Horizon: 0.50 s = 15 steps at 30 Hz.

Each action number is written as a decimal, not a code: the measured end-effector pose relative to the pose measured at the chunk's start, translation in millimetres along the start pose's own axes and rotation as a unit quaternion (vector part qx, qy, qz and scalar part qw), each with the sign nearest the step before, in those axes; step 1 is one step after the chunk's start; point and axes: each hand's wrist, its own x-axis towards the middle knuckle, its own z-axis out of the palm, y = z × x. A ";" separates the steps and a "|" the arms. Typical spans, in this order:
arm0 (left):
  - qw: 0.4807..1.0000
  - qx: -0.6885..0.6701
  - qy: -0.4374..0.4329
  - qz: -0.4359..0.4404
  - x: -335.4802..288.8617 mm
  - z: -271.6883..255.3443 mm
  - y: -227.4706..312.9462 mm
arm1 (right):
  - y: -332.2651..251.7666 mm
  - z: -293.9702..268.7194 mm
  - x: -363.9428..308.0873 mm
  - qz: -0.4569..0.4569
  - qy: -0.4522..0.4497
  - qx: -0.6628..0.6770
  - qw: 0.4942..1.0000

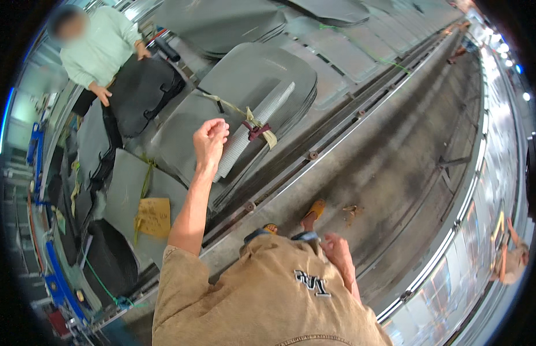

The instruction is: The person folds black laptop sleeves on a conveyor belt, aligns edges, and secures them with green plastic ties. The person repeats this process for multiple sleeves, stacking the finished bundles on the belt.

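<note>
My left hand (211, 138), fingers curled in with the thumb against them, is raised over a stack of grey flat panels (250, 66). Nothing shows in it. Beside it on the stack lies a long pale ribbed roll (236, 151). A yellowish strap (270, 138) and a dark red cloth tie (258, 131) cross the roll. My right hand (337, 248) hangs low by my side, away from the stack, fingers bent and somewhat blurred. Whether it is closed cannot be made out.
A person in a pale green top (103, 43) handles a dark panel (142, 95) at the far left. A yellow paper tag (154, 217) hangs on strapped panels. A metal rail with rollers (313, 155) edges the walkway (395, 167). Other people are at the right.
</note>
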 end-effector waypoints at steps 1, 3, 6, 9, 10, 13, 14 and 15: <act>0.998 0.052 0.013 0.024 -2.4 5.1 0.0 | 5.6 -8.6 18.9 -0.022 -0.012 0.000 1.000; 0.984 0.160 0.033 0.073 -4.4 13.0 -2.0 | 15.1 -29.3 49.9 -0.074 -0.012 -0.016 0.997; 0.922 0.313 0.022 0.229 -25.7 31.3 2.6 | 3.9 -73.6 89.8 -0.118 -0.047 -0.031 0.991; 0.899 0.366 -0.015 0.239 -40.8 52.9 18.5 | -23.5 -111.1 121.8 -0.152 -0.090 0.003 0.984; 0.885 0.387 -0.008 0.256 -41.2 52.8 8.9 | -41.8 -119.7 132.9 -0.178 -0.090 0.014 0.980; 0.855 0.418 0.024 0.305 -37.0 60.4 -2.6 | -115.3 -131.1 164.2 -0.308 -0.045 0.052 0.949; 0.844 0.424 0.033 0.327 -34.8 61.9 -8.0 | -143.6 -130.9 171.6 -0.348 -0.038 0.082 0.933; 0.833 0.430 0.041 0.347 -34.1 63.2 -11.8 | -169.5 -128.3 176.7 -0.386 -0.033 0.111 0.915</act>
